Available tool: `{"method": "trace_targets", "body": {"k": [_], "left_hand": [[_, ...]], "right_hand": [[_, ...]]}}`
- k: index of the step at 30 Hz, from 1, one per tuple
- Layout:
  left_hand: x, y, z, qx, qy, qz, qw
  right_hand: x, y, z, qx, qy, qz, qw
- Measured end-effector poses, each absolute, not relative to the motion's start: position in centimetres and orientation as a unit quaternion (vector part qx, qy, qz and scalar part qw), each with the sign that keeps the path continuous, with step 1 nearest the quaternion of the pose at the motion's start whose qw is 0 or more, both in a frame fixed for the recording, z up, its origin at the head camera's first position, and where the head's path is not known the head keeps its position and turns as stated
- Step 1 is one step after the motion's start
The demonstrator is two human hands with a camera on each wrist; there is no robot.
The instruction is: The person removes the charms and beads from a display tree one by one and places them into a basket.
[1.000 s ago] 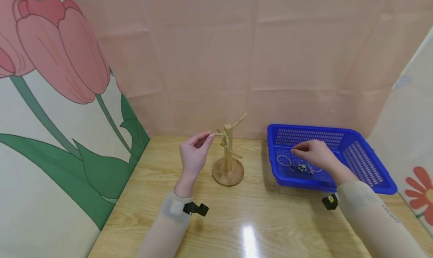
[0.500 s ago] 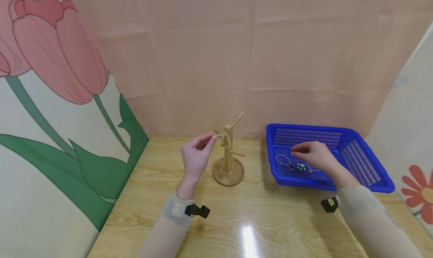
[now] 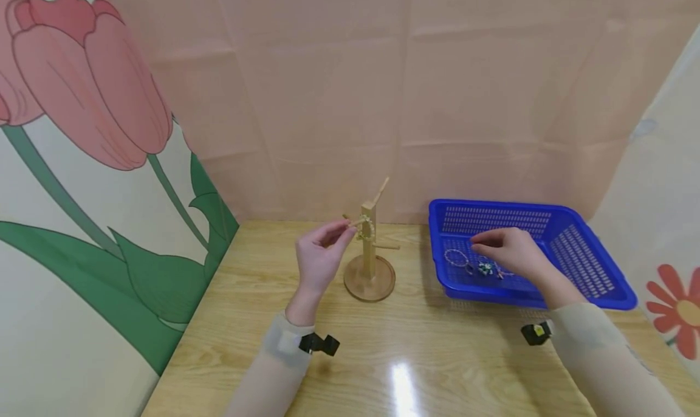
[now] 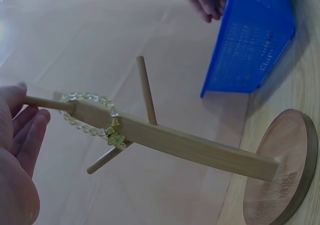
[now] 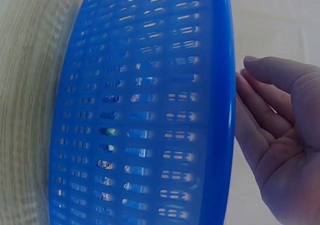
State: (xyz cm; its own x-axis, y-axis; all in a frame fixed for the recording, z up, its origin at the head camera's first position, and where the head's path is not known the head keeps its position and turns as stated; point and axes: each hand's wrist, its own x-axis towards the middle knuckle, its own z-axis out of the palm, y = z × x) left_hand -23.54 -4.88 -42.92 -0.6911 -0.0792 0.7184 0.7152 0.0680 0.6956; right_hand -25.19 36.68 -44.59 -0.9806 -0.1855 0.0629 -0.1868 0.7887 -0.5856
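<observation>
My left hand (image 3: pixel 319 256) pinches the end of an upper peg (image 4: pixel 47 103) on a wooden jewelry stand (image 3: pixel 369 259), thumb on one side and fingertips on the other. A pale yellow beaded bracelet (image 4: pixel 94 131) with a flower-shaped charm (image 4: pixel 116 139) hangs on that peg, close against the post. Other bare pegs stick out to the back and sides. Over the blue basket (image 3: pixel 454 292) hovers my right hand (image 3: pixel 508 250), its fingers loosely bent and holding nothing. Below it in the basket lie a beaded bracelet (image 3: pixel 456 258) and a dark green-and-white piece (image 3: pixel 485 268).
The stand's round wooden base (image 3: pixel 355 288) rests on the wood-grain table (image 3: pixel 437 356), left of the basket. A pink cloth (image 3: pixel 328 101) hangs behind, and a tulip-printed panel (image 3: pixel 98 95) rises on the left.
The stand has turned counterclockwise seen from above: the held peg swings toward the front, the lower right peg backward. My left hand has shifted slightly right with it; the right hand stays over the basket.
</observation>
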Motion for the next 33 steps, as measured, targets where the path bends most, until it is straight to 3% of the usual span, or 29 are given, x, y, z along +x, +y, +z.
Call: {"method": "trace_targets", "body": {"k": [18, 33], "left_hand": [[-23.3, -4.8, -43.4, -0.282, -0.647, -0.626, 0.33], [-23.2, -4.1, -43.5, -0.333, -0.659, -0.616, 0.277]], "right_hand": [[-24.4, 34.9, -43.5, 0.115, -0.938, 0.326, -0.001], [-24.9, 34.3, -44.0, 0.128, -0.936, 0.328, 0.006]]}}
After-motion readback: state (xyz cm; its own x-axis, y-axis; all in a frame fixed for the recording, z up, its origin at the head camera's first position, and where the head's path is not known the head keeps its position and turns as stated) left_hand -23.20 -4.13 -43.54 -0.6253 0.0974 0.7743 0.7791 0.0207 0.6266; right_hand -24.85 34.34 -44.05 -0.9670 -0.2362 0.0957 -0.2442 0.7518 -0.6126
